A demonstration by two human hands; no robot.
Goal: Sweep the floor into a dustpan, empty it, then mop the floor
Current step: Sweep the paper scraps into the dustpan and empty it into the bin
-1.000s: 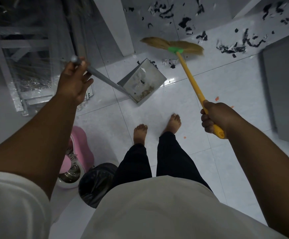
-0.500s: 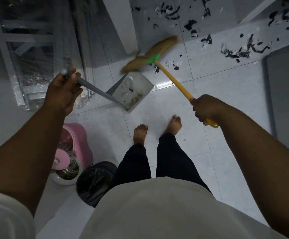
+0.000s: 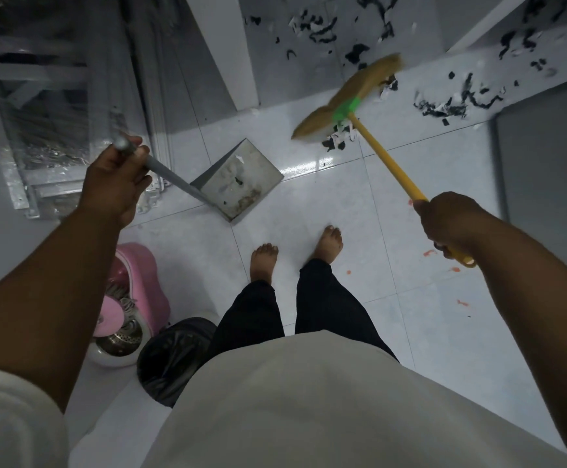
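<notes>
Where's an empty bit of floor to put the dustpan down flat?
Bare tiles lie between the dustpan and the feet, and between the right foot and the broom handle. Crowded: black scraps lie thick around and beyond the broom head; the pink mop bucket and black bin sit by the left leg.

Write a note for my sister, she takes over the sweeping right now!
Left hand grips the grey handle of the dustpan, which sits ahead of the feet with a little dirt inside.
Right hand grips the yellow broom; its head is over a small clump of scraps, right of the pan.
Done: only that bit swept in.
Left: scattered black scraps farther off, orange bits, emptying into the black-lined bin, then mopping; the pink mop bucket waits beside it.
</notes>
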